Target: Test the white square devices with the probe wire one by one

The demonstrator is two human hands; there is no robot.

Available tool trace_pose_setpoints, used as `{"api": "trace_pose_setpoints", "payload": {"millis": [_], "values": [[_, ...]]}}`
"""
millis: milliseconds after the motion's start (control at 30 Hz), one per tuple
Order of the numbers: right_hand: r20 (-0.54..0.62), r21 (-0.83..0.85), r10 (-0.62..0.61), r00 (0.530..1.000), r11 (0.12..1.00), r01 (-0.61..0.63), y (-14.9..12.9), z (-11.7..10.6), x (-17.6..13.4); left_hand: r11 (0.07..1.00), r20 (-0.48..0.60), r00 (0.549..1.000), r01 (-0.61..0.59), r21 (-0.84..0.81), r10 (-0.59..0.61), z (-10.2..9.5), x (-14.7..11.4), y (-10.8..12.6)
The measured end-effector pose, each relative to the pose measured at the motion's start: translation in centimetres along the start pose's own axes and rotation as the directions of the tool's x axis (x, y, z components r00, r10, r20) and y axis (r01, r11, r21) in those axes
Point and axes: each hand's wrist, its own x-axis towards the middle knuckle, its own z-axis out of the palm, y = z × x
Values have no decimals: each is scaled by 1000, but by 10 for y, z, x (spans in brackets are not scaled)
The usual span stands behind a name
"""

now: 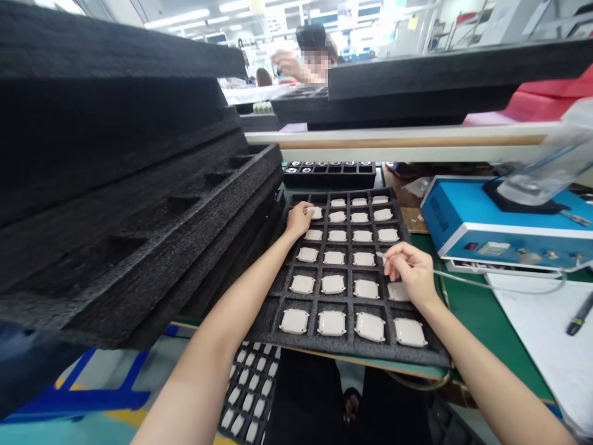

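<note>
A black foam tray (345,349) lies before me, its pockets holding rows of white, rounded-square pieces with small lugs at the corners, like watch cases. At the tray's far left, my left hand (300,220) pinches the edge of one white piece (316,213), which sits in or just over its pocket. My right hand (411,269) is closed around a thin pen-like tool (380,254) with a pale tip, over the right-hand columns. From that hand a clear hose (500,287) runs toward the blue box. My right hand partly covers a white piece (397,292) below it.
Black foam trays (185,210) are stacked high at left. A blue box (504,222) with a clear cup (532,179) stands at right, near paper (532,327) and a marker (580,315). Another filled tray (252,386) sits below the table edge. Across the shelf is a person (315,59).
</note>
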Motion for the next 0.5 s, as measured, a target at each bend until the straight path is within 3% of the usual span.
{"api": "trace_pose_setpoints", "payload": {"millis": [133, 267, 333, 400, 467, 500], "values": [[17, 5, 35, 999, 999, -35, -1, 1, 0, 989, 123, 992, -25, 147, 6, -7, 15, 8], [33, 1, 75, 997, 997, -75, 1, 1, 0, 955, 188, 982, -88, 282, 35, -14, 3, 34], [38, -5, 86, 996, 996, -86, 3, 0, 1, 933, 186, 979, -141, 330, 82, -19, -23, 57], [44, -18, 92, 995, 996, -91, 5, -1, 1, 907, 210, 965, -223, 357, 155, -34, -66, 84], [47, -35, 94, 994, 995, -93, 7, -2, 2, 869, 291, 923, -349, 352, 253, -67, -123, 109], [49, -45, 96, 994, 995, -94, 8, -2, 2, 832, 357, 873, -450, 324, 333, -90, -155, 120]]}}
